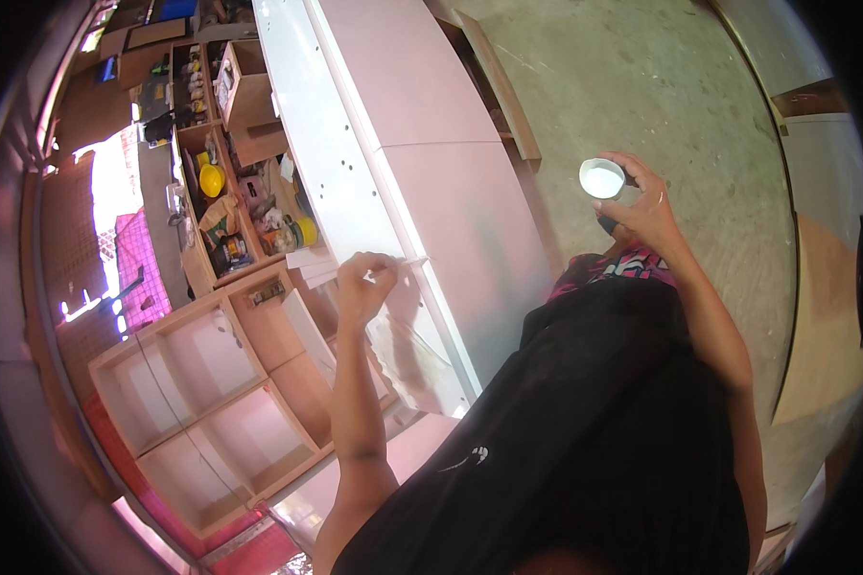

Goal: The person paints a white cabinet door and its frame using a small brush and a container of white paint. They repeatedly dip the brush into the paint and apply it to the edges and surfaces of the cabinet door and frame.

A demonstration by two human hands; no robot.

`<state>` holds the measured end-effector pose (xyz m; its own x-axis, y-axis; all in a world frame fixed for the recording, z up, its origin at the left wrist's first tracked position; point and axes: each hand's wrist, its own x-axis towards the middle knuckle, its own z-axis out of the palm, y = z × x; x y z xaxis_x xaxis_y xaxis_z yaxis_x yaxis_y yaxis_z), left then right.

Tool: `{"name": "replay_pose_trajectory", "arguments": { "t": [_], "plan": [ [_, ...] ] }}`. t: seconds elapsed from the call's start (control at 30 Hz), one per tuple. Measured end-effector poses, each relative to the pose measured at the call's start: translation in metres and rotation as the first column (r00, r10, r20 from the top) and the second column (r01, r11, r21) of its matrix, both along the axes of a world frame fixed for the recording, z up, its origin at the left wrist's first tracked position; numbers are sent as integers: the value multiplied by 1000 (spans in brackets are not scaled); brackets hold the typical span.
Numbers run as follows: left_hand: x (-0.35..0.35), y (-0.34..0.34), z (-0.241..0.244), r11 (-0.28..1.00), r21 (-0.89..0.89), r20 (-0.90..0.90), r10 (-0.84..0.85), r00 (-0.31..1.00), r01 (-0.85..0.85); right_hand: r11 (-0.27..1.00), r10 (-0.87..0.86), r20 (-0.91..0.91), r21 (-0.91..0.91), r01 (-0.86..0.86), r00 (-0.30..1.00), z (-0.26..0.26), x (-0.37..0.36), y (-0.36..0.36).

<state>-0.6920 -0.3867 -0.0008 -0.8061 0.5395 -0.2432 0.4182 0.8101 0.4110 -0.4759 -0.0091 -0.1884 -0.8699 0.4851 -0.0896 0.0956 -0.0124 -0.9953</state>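
My left hand (368,286) is over the white panel, its fingertips pinching a thin, light-coloured tool (413,259), perhaps a small brush. The tool's tip is at the raised white edge strip (385,201) that runs along the long panel (331,108). Several small dark holes or spots mark the panel's white face. To the right, my right hand (640,205) grips a small white cup (582,176) from the side, with white liquid (604,181) inside. The cup is held above the floor, apart from the panel. A pale sheet or rag (410,356) lies near the panel's lower end.
Wooden compartments (241,277) beyond the panel hold a yellow bowl-like container (212,180), jars and tools. An open wooden frame (262,381) stands at lower left. A wooden board (500,90) juts out beside the concrete floor (661,86). More panels (823,316) stand at the right.
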Motion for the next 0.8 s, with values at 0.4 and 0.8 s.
{"name": "replay_pose_trajectory", "arguments": {
  "t": [0.4, 0.8],
  "plan": [
    [-30, 13, -25, 998, 60, -284, 25, 958, -8, 1000, 22, 41, -3, -22, 999, 5, 47, 21],
    [-39, 17, -29, 995, 96, -349, 4, 937, 32, 999, 12, 37, -35, -11, 999, 10, 59, 21]
  ]
}}
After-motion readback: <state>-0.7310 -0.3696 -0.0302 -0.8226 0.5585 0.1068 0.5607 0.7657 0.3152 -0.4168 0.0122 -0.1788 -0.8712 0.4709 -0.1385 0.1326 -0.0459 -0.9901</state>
